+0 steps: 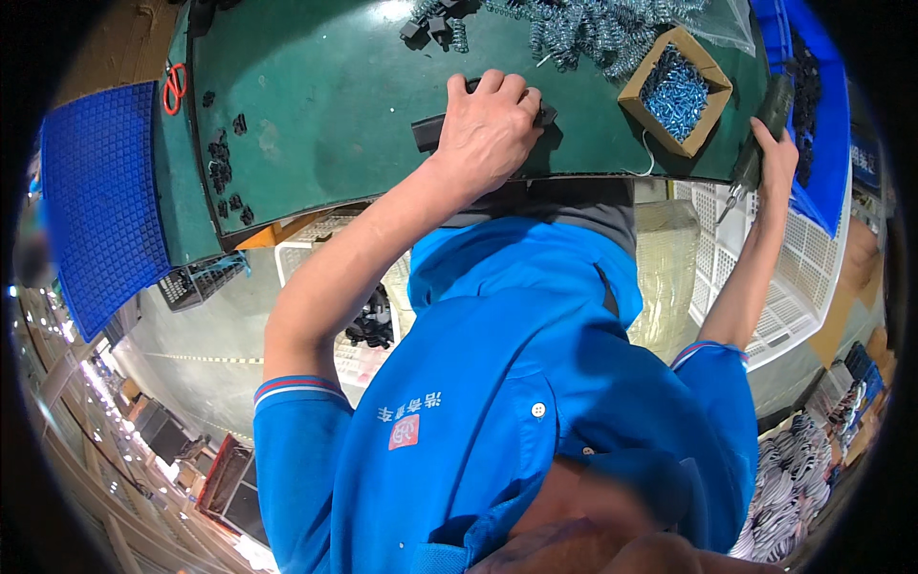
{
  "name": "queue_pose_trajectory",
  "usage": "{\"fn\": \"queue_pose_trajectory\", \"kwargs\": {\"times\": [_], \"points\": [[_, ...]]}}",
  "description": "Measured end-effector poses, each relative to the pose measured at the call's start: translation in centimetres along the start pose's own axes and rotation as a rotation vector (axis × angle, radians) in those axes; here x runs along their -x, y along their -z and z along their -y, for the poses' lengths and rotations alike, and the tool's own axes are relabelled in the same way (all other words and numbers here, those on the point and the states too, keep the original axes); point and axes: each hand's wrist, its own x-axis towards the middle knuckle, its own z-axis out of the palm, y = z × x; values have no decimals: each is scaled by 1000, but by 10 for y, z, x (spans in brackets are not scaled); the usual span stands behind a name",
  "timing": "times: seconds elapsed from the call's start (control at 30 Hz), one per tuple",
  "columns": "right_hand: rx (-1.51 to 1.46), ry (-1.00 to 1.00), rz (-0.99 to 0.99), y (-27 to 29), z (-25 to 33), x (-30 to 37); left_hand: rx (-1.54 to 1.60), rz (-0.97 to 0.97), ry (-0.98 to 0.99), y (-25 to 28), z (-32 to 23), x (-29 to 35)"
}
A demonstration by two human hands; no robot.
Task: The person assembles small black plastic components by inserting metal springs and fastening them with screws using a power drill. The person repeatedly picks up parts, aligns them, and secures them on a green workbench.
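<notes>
My left hand [486,126] is closed over a black plastic part [428,132] near the front edge of the green table. One end of the part sticks out left of my fingers, and a bit more shows on the right; its middle is hidden. At the far right, my right hand [779,158] grips an electric screwdriver [768,129], its bit pointing down past the table's edge. Between my hands stands an open cardboard box [712,117] of small bluish screws [675,94].
A heap of metal springs [598,38] lies at the back, with black blocks [435,33] beside it. Small black pieces [220,163] and red-handled scissors [174,88] lie on the left. A blue bin [830,57] and white crate [794,287] stand on the right.
</notes>
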Motion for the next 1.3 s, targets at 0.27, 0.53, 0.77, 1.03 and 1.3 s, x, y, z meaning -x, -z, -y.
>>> {"fn": "queue_pose_trajectory", "kwargs": {"times": [0.27,0.53,0.77,1.03,1.3], "points": [[-1036,421,199,-87,145,117,8,123,45,3,0,1],[-957,707,111,-165,195,149,19,67,58,0,-3,1],[-835,715,108,-170,195,152,2,58,57,-4,-2,1],[-861,878,307,-175,170,128,1,42,54,-4,-3,0],[-939,866,327,-174,166,130,14,37,59,-5,-3,1]]}}
